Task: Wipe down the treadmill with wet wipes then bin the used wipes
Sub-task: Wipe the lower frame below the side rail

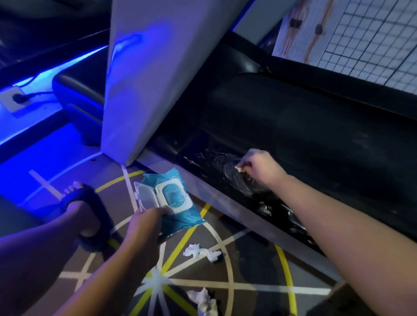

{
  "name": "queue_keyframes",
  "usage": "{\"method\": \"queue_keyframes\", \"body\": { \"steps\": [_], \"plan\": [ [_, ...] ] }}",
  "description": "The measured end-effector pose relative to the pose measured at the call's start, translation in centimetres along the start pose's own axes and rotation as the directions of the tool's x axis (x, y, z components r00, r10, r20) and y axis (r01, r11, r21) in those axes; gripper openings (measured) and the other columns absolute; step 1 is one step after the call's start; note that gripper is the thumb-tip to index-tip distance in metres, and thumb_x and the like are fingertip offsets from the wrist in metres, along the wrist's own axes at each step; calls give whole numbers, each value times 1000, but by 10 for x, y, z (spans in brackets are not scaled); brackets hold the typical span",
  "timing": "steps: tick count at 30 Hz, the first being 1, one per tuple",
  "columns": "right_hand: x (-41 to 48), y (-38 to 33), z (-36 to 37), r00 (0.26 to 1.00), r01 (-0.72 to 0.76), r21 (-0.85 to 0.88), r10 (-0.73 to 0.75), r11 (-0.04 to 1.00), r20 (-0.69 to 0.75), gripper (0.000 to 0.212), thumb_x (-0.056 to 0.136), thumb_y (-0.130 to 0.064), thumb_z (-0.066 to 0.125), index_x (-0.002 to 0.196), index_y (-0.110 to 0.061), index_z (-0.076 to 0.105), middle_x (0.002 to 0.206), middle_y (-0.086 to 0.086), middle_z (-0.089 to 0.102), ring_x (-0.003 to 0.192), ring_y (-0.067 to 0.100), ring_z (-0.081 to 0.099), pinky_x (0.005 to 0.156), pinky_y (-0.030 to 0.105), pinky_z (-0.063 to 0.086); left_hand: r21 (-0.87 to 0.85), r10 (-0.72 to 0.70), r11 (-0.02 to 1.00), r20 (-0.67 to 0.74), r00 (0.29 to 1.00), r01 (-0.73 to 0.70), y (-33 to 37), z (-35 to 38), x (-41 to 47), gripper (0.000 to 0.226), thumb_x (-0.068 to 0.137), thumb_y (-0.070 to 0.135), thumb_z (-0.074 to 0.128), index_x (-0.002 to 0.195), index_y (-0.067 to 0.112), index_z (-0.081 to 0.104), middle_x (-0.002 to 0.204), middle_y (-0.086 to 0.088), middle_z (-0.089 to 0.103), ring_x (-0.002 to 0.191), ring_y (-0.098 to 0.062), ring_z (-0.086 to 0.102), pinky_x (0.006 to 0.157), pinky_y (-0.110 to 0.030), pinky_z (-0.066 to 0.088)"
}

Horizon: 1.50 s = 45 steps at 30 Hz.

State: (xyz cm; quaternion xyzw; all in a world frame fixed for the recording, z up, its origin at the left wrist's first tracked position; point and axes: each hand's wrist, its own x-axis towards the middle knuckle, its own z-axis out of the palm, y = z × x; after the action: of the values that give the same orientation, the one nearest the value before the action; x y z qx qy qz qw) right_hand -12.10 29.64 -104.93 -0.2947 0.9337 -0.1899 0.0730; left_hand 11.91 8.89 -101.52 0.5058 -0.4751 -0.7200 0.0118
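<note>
The black treadmill [313,129] runs from the centre to the right, with a grey upright post [159,70] at its front. My right hand [257,166] grips a small white wet wipe [238,169] and presses it on the treadmill's glossy side rail [211,167], where wet streaks show. My left hand [146,224] holds a teal pack of wet wipes [173,202] above the floor, its white lid flipped open. Crumpled used wipes lie on the floor, one pile below the pack [201,251] and one near the bottom edge [205,305].
The patterned floor [244,275] has yellow and white lines. My foot in a dark slipper [84,209] stands at the left. A neighbouring machine with blue lighting [50,60] and a floor socket [12,99] are at the left. A wire grid panel [378,38] is behind the treadmill.
</note>
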Motion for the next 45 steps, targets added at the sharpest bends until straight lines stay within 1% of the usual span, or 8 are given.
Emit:
{"method": "queue_keyframes", "body": {
  "steps": [5,9,15,19,25,30,39,45],
  "plan": [
    [-14,21,-17,982,-182,-105,186,978,37,13,83,-9,70,90,-16,79,95,4,70,91,22,66,80,19,43,-3,29,1000,29,999,-28,0,9,5,37,95,4,64,132,5,58,110,-17,73,91,-27,72,52,-29,57],
    [-50,19,-39,970,-76,-168,112,983,214,14,79,-10,71,77,-23,72,83,-2,66,81,21,67,77,29,54,19,46,999,70,996,-47,-1,11,3,35,97,11,64,132,11,61,114,-12,76,107,-30,72,91,-43,57],
    [-71,1,-21,992,44,74,-52,996,111,15,78,-1,77,84,-14,80,84,-12,61,71,2,57,73,2,36,16,50,999,112,992,-52,-11,8,-3,36,98,8,61,133,13,61,114,-11,76,107,-30,71,96,-44,53],
    [-54,-11,-8,998,58,65,-59,996,13,22,82,6,68,90,-10,81,96,5,68,84,18,64,83,14,42,39,27,999,80,996,-30,-9,-1,-5,34,98,8,61,132,10,59,114,-13,74,100,-27,72,78,-38,58],
    [-52,18,-33,931,-345,-105,354,933,83,17,85,-8,71,89,-22,79,97,4,75,87,20,70,81,27,55,58,9,998,63,998,-13,-6,-8,-6,30,99,7,61,129,7,56,111,-16,72,92,-26,70,64,-35,54],
    [-88,7,-47,943,-208,-82,222,975,248,8,81,-17,79,86,-24,80,84,-7,74,76,5,67,73,16,49,57,22,998,99,995,-27,-8,2,-9,33,98,8,62,131,9,60,113,-14,75,93,-26,72,68,-33,55],
    [-62,28,-12,997,-70,100,73,993,-26,14,88,-9,76,97,-19,82,97,-4,67,87,13,65,88,22,50,41,19,999,70,997,-22,-4,-1,-12,36,98,5,62,133,6,55,108,-18,70,85,-27,70,57,-34,58],
    [-37,41,-33,862,-495,-179,507,850,24,16,82,-17,70,98,-16,73,107,9,70,95,30,69,85,35,59,15,2,1000,42,999,-3,3,4,-9,47,91,0,68,135,3,54,115,-25,69,87,-31,71,46,-29,58]
  ]
}}
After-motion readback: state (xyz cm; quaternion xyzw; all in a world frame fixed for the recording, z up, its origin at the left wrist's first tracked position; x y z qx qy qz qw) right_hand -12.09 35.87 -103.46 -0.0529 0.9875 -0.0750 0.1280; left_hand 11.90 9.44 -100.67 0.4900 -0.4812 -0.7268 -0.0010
